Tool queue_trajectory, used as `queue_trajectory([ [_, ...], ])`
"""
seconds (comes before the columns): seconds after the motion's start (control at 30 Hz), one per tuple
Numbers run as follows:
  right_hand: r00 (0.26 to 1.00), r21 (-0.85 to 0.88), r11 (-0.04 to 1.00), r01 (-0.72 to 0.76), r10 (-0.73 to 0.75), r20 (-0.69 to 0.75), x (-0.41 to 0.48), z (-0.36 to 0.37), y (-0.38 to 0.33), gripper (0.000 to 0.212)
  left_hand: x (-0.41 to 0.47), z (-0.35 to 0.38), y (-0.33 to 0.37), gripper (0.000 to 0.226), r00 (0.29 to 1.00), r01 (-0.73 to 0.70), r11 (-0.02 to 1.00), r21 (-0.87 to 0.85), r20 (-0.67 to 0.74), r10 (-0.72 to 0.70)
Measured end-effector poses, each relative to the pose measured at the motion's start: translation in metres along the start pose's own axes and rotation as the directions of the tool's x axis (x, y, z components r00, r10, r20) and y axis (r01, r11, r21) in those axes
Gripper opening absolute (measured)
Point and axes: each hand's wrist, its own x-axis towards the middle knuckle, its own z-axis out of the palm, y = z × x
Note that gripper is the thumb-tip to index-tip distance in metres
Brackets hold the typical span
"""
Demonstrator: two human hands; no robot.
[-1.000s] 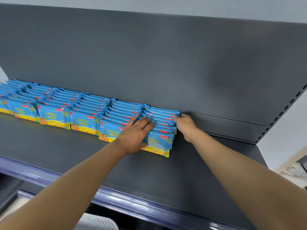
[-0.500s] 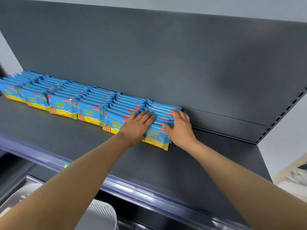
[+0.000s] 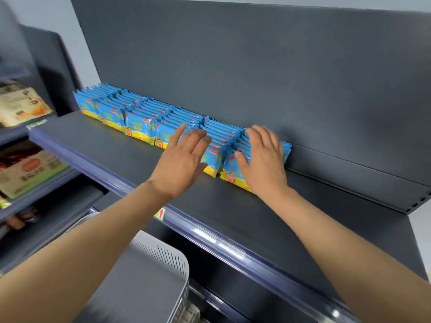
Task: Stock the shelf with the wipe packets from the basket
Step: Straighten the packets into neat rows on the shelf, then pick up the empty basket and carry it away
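Blue-and-yellow foil wipe packets (image 3: 137,120) stand on edge in several files, front to back, along the rear of the dark grey metal shelf (image 3: 233,206), against its grey back panel (image 3: 256,78). The run starts at the shelf's left end and stops about mid-width. Left hand (image 3: 180,164): fingers straight and spread, holding nothing, over the front of the second-last file; contact cannot be told. Right hand (image 3: 261,159): likewise flat and empty, fingers laid over the tops of the last file, tips blurred. Judgement: these packets are placed, and the step in hand is squaring up the last files. To the right of the last file the shelf carries no packets, so there is room for more files. The pale grey perforated plastic basket (image 3: 163,259) sits below the shelf edge, partly behind the left arm. No packet shows in its visible part, so whether any stock is left cannot be told. Boxed goods (image 3: 23,106) fill the neighbouring shelves on the left.
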Motion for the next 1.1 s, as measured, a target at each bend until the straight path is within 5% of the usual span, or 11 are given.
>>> queue_trajectory([
  [0.3,0.990,-0.011,0.999,0.044,-0.045,-0.133,-0.021,-0.010,-0.108,0.049,-0.065,-0.053,-0.063,0.051,0.980,0.053,0.991,-0.126,-0.184,-0.076],
  [0.67,0.977,0.000,0.978,-0.207,0.207,-0.056,-0.094,0.034,-0.209,0.050,-0.169,-0.059,-0.160,0.047,0.977,0.113,0.901,-0.418,-0.118,-0.177],
  [0.83,0.945,0.022,0.947,-0.320,0.318,0.077,-0.140,0.059,-0.207,0.049,-0.220,-0.037,-0.173,0.037,0.907,0.370,0.691,-0.621,0.079,-0.414],
  [0.97,0.870,0.058,0.892,-0.449,0.422,0.255,-0.169,0.088,-0.201,0.048,-0.265,-0.010,-0.174,0.046,0.783,0.615,0.547,-0.568,0.356,-0.510],
  [1.1,0.706,0.113,0.743,-0.660,0.562,0.430,-0.202,0.116,-0.192,0.056,-0.306,0.019,-0.176,0.058,0.619,0.784,0.458,-0.418,0.574,-0.536],
])
